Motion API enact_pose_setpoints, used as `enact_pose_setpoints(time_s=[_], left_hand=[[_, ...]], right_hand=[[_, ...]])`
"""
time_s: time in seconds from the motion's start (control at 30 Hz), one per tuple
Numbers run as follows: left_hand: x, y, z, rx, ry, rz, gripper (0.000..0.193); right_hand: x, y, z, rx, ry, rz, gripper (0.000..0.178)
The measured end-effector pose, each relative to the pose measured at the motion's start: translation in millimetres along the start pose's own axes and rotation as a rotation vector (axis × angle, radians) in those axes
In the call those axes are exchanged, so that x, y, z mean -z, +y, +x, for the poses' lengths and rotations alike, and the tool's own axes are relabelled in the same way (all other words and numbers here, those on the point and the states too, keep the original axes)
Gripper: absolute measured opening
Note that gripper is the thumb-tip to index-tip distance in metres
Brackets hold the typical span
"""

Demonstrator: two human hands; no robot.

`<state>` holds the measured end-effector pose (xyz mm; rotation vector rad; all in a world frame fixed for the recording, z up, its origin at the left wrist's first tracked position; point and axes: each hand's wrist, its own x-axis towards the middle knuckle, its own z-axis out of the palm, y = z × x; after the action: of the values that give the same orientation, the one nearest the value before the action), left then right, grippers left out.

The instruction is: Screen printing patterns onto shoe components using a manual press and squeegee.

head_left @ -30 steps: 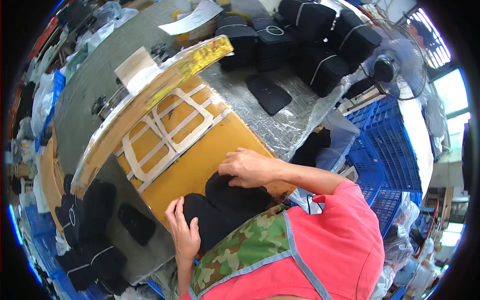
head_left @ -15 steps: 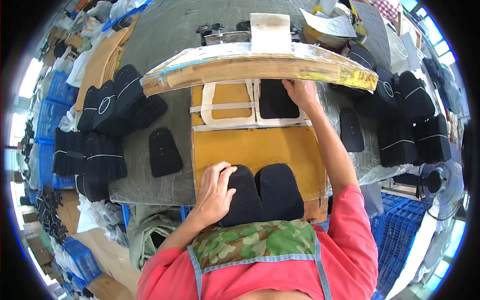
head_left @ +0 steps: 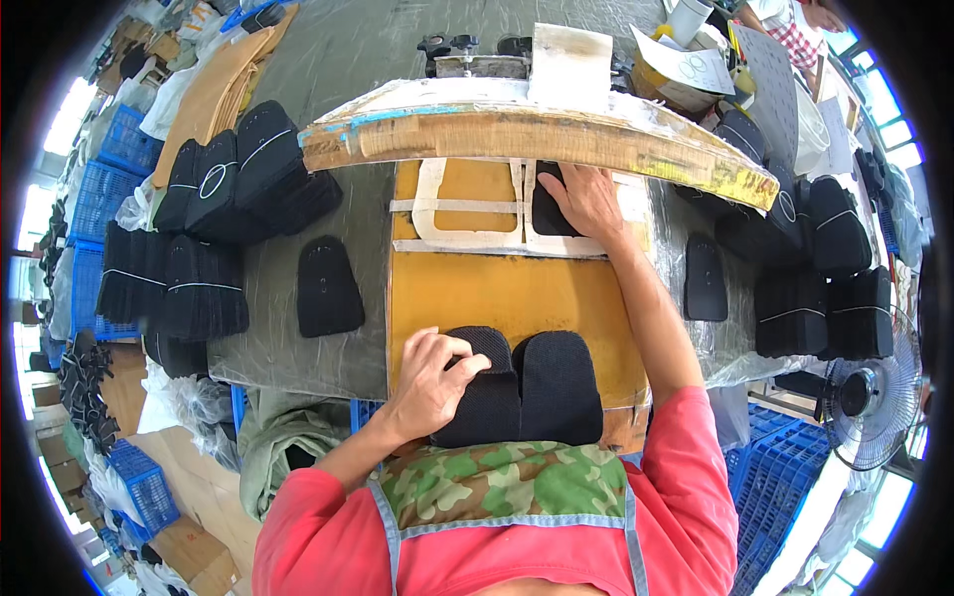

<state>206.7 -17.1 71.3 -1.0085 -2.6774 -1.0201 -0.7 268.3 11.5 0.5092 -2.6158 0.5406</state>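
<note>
My left hand (head_left: 429,382) pinches the top edge of a black fabric pad (head_left: 487,345), bending it up off the pads under it. A second black pad pile (head_left: 559,387) lies to its right, near my apron. My right hand (head_left: 593,204) lies with outstretched fingers on another black pad (head_left: 550,214), which sits in the right opening of a white template (head_left: 425,199). The left opening shows only the yellow board (head_left: 497,298) under it. Over the template's far side stands a raised wooden frame (head_left: 537,139), hiding part of it.
Tied stacks of black pads (head_left: 204,288) stand on the left, with more tied stacks (head_left: 790,308) on the right. Single pads lie at left (head_left: 330,288) and right (head_left: 706,278). A fan (head_left: 865,392) and blue crates (head_left: 785,467) are at lower right. Another person (head_left: 795,30) is at far right.
My left hand has closed on the pad's top edge and lifted it. My right hand has flattened onto the pad in the template. The view has shifted slightly.
</note>
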Motion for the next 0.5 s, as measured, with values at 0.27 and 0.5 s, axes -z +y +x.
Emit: enact_pose_setpoints(time_s=[0.27, 0.5], left_hand=[[-1, -4, 2, 0.094, 0.088, -0.129, 0.046], [20, -38, 45, 0.25, 0.292, -0.404, 0.031]], right_hand=[[6, -6, -10, -0.08, -0.06, 0.009, 0.073], [16, -8, -14, -0.003, -0.162, 0.001, 0.096]])
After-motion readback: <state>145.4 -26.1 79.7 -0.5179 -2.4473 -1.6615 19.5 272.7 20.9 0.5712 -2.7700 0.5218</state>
